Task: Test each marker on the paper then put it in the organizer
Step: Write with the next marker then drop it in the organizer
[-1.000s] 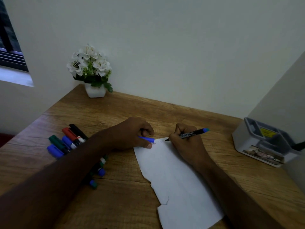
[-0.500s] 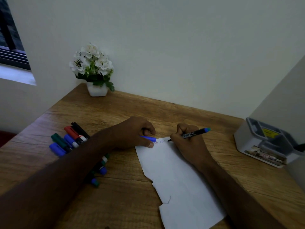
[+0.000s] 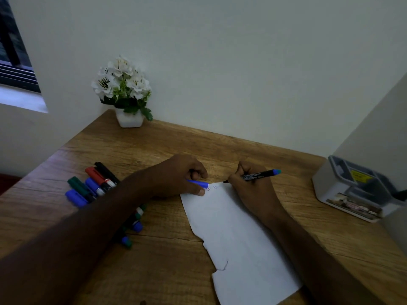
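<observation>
My right hand (image 3: pixel 251 188) grips a black marker with a blue end (image 3: pixel 257 175), its tip touching the top edge of the torn white paper (image 3: pixel 237 234), beside faint blue scribbles (image 3: pixel 212 188). My left hand (image 3: pixel 182 176) holds the marker's blue cap (image 3: pixel 198 183) and rests its fingers on the paper's top left corner. Several capped markers (image 3: pixel 94 183) in blue, green, red and black lie on the desk at the left, partly hidden under my left forearm. The grey organizer (image 3: pixel 352 190) stands at the far right of the desk.
A white pot of white flowers (image 3: pixel 125 93) stands at the back left corner of the wooden desk (image 3: pixel 154 146). A wall runs behind the desk, another surface rises at the right behind the organizer, and a window is at the far left.
The marker tip has shifted slightly along the paper's top edge as more blue marks appear. My left hand keeps the cap and stays on the paper. The view moved a little.
</observation>
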Tool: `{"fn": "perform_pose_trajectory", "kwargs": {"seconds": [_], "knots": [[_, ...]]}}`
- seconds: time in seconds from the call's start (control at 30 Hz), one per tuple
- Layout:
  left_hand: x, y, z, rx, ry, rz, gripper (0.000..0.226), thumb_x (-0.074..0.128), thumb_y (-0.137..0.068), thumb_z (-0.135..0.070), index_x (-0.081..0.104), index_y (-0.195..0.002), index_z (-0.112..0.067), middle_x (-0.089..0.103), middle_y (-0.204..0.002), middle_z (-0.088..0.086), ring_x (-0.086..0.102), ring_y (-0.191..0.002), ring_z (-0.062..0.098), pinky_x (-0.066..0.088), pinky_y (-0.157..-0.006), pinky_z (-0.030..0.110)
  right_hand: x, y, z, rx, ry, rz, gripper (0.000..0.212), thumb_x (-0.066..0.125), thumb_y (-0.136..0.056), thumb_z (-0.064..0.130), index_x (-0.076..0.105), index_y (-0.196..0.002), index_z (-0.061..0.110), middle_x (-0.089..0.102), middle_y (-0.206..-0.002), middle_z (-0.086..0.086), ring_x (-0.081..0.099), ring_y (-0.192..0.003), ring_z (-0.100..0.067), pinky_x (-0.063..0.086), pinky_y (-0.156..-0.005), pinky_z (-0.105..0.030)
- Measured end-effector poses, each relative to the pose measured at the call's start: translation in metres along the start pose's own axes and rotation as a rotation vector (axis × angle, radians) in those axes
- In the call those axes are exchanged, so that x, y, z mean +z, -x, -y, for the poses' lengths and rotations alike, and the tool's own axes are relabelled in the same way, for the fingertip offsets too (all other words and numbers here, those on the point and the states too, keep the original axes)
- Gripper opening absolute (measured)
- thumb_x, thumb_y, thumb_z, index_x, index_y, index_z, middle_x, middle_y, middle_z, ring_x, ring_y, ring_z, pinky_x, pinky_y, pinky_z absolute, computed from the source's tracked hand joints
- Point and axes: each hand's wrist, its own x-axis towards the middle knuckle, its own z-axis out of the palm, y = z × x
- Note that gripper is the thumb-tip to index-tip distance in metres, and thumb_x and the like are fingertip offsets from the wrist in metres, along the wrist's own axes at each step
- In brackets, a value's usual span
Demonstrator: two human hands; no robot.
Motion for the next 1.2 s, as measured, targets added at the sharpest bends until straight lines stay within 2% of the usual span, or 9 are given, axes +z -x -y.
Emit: {"fn": "perform_pose_trajectory", "kwargs": {"seconds": [0.07,0.13,0.27,0.4,0.5,0.6,0.7,0.97,1.2], "knots": [[0.0,0.0,-0.001,-0.001,0.003,0.001,0.045,0.078,-0.076,-0.034,0.065,-0.117,-0.02,0.059,-0.095,-0.01,0.054,-0.082,0.004,0.04,-0.068,0.014,-0.004,0.001,0.001,0.017,-0.061,-0.001,0.018,0.059,-0.082,-0.002,0.049,-0.069,-0.006,0.053,-0.06,-0.003,0.047,-0.055,-0.005,0.039,-0.054,-0.017],[-0.001,0.0,-0.001,-0.001,0.001,0.005,0.045,0.078,-0.077,-0.033,0.064,-0.118,-0.02,0.06,-0.097,-0.008,0.055,-0.083,0.005,0.043,-0.069,0.016,-0.007,0.002,0.003,0.007,-0.08,0.033,0.009,0.059,-0.084,-0.001,0.056,-0.075,-0.003,0.062,-0.065,-0.006,0.054,-0.06,-0.008,0.043,-0.058,-0.021],[-0.001,0.0,-0.002,-0.004,0.008,0.006,0.045,0.078,-0.077,-0.032,0.064,-0.118,-0.02,0.06,-0.098,-0.007,0.056,-0.086,0.007,0.045,-0.073,0.02,-0.005,-0.001,0.002,-0.102,0.104,0.111,0.013,0.066,-0.076,0.002,0.059,-0.068,0.009,0.065,-0.068,0.001,0.061,-0.067,-0.015,0.048,-0.06,-0.034],[0.0,0.0,0.0,-0.001,0.014,-0.001,0.044,0.079,-0.076,-0.032,0.065,-0.116,-0.02,0.058,-0.094,-0.01,0.054,-0.082,0.004,0.041,-0.068,0.014,0.001,-0.004,0.0,-0.058,0.071,0.079,0.025,0.063,-0.077,-0.003,0.047,-0.059,0.005,0.05,-0.054,0.005,0.045,-0.052,-0.004,0.036,-0.049,-0.022],[0.0,-0.001,0.001,-0.009,0.016,0.0,0.044,0.079,-0.076,-0.032,0.065,-0.116,-0.021,0.058,-0.093,-0.011,0.054,-0.081,0.003,0.039,-0.066,0.012,0.001,-0.005,-0.002,-0.021,0.008,0.076,0.031,0.06,-0.078,-0.005,0.04,-0.057,0.006,0.041,-0.054,0.001,0.037,-0.052,-0.006,0.03,-0.049,-0.021],[0.0,-0.001,0.001,-0.009,0.021,-0.003,0.043,0.08,-0.075,-0.033,0.066,-0.115,-0.022,0.058,-0.092,-0.011,0.054,-0.08,0.004,0.04,-0.067,0.014,0.0,-0.006,-0.003,-0.028,-0.019,0.079,0.027,0.058,-0.075,0.001,0.036,-0.06,-0.001,0.038,-0.055,-0.004,0.034,-0.053,-0.009,0.028,-0.049,-0.021],[0.0,0.0,0.001,-0.004,0.014,-0.004,0.043,0.079,-0.075,-0.034,0.066,-0.114,-0.023,0.058,-0.094,-0.01,0.054,-0.081,0.004,0.041,-0.068,0.015,0.002,-0.005,-0.001,-0.056,-0.03,0.09,0.026,0.056,-0.071,0.007,0.034,-0.059,0.0,0.037,-0.055,-0.005,0.033,-0.053,-0.01,0.026,-0.048,-0.022],[-0.001,0.0,-0.002,-0.006,0.004,0.003,0.043,0.079,-0.076,-0.033,0.065,-0.116,-0.021,0.057,-0.094,-0.009,0.053,-0.081,0.004,0.042,-0.069,0.014,0.001,-0.006,-0.003,-0.053,-0.027,0.091,0.032,0.057,-0.076,-0.004,0.031,-0.058,-0.001,0.033,-0.054,-0.004,0.03,-0.052,-0.008,0.026,-0.049,-0.023],[-0.001,0.0,-0.003,-0.011,0.011,0.002,0.044,0.079,-0.076,-0.032,0.065,-0.117,-0.02,0.06,-0.097,-0.006,0.055,-0.084,0.006,0.044,-0.071,0.017,0.002,-0.006,-0.001,-0.049,-0.025,0.096,0.025,0.054,-0.068,0.009,0.031,-0.057,0.005,0.031,-0.053,-0.002,0.028,-0.051,-0.009,0.023,-0.047,-0.021]]}}
